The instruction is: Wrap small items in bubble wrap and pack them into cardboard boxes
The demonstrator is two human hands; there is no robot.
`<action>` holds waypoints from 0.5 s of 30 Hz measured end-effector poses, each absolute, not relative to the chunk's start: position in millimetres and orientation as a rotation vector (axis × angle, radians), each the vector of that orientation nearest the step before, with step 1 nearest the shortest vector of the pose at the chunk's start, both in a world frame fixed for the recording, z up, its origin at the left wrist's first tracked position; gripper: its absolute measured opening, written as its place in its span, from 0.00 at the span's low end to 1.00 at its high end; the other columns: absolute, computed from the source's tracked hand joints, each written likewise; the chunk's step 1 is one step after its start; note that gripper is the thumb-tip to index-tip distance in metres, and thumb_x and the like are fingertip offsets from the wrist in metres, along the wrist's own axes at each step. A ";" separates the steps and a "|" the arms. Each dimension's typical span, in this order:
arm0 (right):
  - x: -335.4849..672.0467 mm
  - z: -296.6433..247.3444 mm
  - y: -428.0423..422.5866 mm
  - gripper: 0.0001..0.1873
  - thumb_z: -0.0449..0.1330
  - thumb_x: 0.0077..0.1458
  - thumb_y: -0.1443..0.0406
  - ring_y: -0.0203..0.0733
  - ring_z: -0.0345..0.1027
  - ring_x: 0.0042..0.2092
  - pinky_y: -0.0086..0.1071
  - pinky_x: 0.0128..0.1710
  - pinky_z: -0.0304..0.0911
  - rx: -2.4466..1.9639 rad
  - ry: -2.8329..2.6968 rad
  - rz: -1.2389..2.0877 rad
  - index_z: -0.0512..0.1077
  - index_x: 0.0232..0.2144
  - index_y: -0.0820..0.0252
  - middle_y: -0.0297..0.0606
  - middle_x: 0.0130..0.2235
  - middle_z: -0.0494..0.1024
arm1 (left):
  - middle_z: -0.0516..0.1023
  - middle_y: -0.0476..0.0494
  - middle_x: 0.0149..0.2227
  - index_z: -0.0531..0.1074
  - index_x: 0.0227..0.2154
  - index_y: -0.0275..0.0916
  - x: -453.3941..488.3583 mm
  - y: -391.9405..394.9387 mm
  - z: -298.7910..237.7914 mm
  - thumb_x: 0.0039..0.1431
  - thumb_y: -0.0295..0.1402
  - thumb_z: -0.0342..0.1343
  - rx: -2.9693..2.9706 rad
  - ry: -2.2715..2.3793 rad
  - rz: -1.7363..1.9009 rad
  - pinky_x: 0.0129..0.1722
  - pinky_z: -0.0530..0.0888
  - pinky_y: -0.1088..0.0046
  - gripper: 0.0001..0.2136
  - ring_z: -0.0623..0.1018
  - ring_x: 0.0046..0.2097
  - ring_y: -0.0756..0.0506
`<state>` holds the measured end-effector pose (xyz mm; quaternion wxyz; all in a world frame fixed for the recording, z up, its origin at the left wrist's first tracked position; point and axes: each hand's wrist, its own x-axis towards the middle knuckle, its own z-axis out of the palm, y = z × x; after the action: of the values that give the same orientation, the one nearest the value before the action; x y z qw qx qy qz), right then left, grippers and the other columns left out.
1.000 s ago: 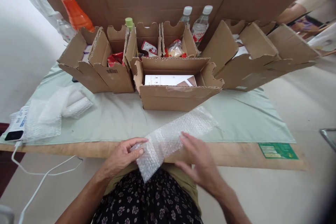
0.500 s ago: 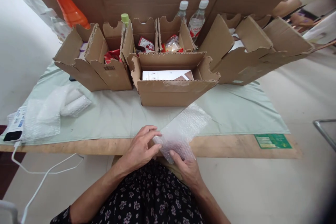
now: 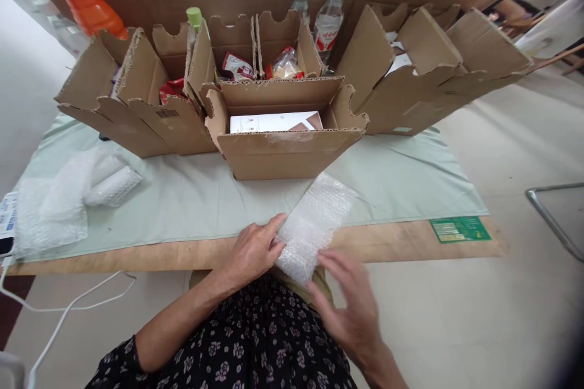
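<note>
A sheet of bubble wrap [image 3: 314, 216] lies slantwise across the table's front edge, its near end bulging out over the edge. At its left side my left hand [image 3: 255, 252] grips the border between thumb and fingers. My right hand [image 3: 349, 298], smeared by motion, is on the other side with thumb and fingers apart. Its fingertips are at the wrap's right edge; I cannot tell whether they touch it. Behind the wrap stands an open cardboard box [image 3: 292, 155] with a white printed carton [image 3: 274, 123] inside.
Several cardboard bins [image 3: 159, 127] line the back, some with snack packets [image 3: 285, 65]. Clear bottles [image 3: 328, 21] and an orange bottle [image 3: 84, 0] stand behind. More bubble wrap [image 3: 59, 206] lies left, by a white cable [image 3: 68, 310]. A green card [image 3: 460, 229] is at right.
My right hand has let go of the wrap's near end and moved right, its fingers spreading. My left hand stays at the left edge. The camera view has shifted slightly.
</note>
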<state>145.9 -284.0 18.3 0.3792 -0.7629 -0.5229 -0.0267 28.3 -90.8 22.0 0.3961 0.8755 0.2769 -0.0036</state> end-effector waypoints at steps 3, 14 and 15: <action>129.5 4.0 -274.8 0.29 0.62 0.62 0.59 0.59 0.71 0.57 0.52 0.51 0.69 -2.013 -1.582 -0.003 0.65 0.64 0.57 0.52 0.59 0.76 | 0.83 0.48 0.34 0.65 0.67 0.42 30.5 -91.3 18.1 0.62 0.31 0.57 2.294 0.664 -0.022 0.44 0.76 0.64 0.29 0.79 0.35 0.43; 122.1 -20.8 -270.6 0.30 0.60 0.61 0.68 0.60 0.63 0.66 0.52 0.59 0.60 -2.170 -1.455 -0.200 0.63 0.65 0.55 0.51 0.65 0.70 | 0.85 0.46 0.38 0.67 0.65 0.41 34.4 -89.9 13.1 0.68 0.29 0.52 2.205 0.473 0.168 0.42 0.77 0.70 0.23 0.81 0.37 0.46; 122.7 -22.4 -270.9 0.31 0.60 0.61 0.69 0.60 0.63 0.66 0.52 0.59 0.60 -2.176 -1.456 -0.197 0.63 0.65 0.55 0.51 0.65 0.70 | 0.85 0.46 0.38 0.67 0.65 0.41 36.3 -90.6 12.5 0.68 0.29 0.51 2.215 0.464 0.123 0.41 0.77 0.70 0.23 0.81 0.36 0.46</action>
<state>122.7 -270.9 -22.4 0.2551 -0.8012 -0.5363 -0.0726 36.3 -90.6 12.5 0.4238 0.8852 0.1856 0.0493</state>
